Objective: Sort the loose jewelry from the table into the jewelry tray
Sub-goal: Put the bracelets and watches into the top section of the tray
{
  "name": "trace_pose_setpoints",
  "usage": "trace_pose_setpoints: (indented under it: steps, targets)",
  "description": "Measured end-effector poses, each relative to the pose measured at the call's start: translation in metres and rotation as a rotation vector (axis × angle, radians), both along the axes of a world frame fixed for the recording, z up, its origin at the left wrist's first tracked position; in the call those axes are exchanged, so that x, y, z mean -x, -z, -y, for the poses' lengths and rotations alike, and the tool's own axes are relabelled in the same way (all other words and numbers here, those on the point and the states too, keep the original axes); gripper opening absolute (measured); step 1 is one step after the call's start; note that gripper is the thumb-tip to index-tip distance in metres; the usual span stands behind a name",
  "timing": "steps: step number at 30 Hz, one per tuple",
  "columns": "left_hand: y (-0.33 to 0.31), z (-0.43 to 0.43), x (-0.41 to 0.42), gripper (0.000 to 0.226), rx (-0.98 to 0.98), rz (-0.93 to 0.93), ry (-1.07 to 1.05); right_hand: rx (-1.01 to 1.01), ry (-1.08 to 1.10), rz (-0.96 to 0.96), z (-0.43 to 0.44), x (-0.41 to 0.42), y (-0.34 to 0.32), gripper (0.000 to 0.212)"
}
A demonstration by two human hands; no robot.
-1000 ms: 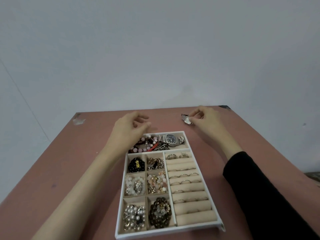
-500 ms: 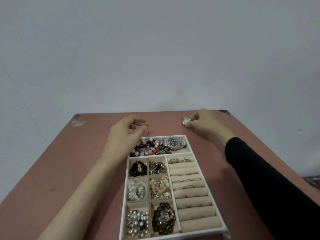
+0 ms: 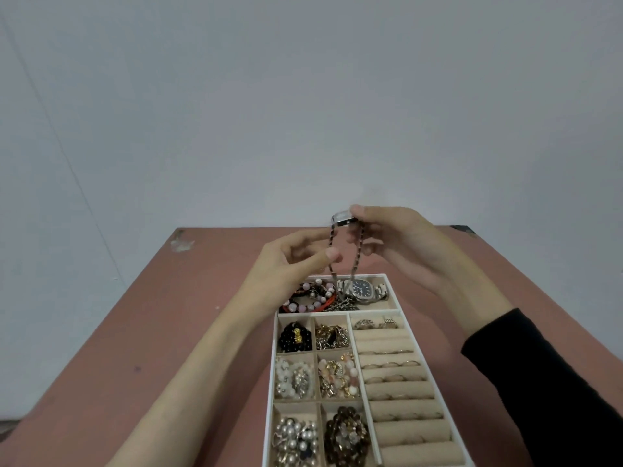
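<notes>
In the head view, a moment ago our right hand [image 3: 397, 244] was pinching the chain-strap watch [image 3: 342, 219] low on the table [image 3: 168, 332], behind the jewelry tray [image 3: 271, 382]. Now we hold it lifted, so the piece is off the table and only needs placing. The right thumb and fingers pinch the watch case. Both strap ends hang over the tray's far compartment, near the blue-dial watch [image 3: 362, 288]. Our left hand [image 3: 290, 264] seems to pinch one strap between thumb and forefinger.

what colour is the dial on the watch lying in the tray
Dark blue; the watch lies in the jewelry tray's far compartment, seen in the head view.
</notes>
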State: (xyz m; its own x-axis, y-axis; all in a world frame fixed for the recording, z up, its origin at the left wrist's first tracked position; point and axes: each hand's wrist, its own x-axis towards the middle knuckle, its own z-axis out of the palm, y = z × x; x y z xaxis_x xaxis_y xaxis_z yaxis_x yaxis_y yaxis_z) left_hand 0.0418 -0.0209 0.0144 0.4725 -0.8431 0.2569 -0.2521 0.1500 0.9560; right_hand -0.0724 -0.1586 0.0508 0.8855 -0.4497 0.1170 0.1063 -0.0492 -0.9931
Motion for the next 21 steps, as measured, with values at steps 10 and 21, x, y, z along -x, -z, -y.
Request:
trace_pose_setpoints:
  steps: [10, 21]
  targets:
    - [-0.004, 0.0, -0.014, 0.028, 0.217, -0.748, 0.019, -0.445, 0.024, 0.029, 0.002, 0.005, 0.022, 0.047]
    - [-0.007, -0.002, -0.014, 0.047, 0.324, -0.796, -0.069, 0.24, 0.202, -0.054, -0.024, -0.005, 0.03, 0.018]
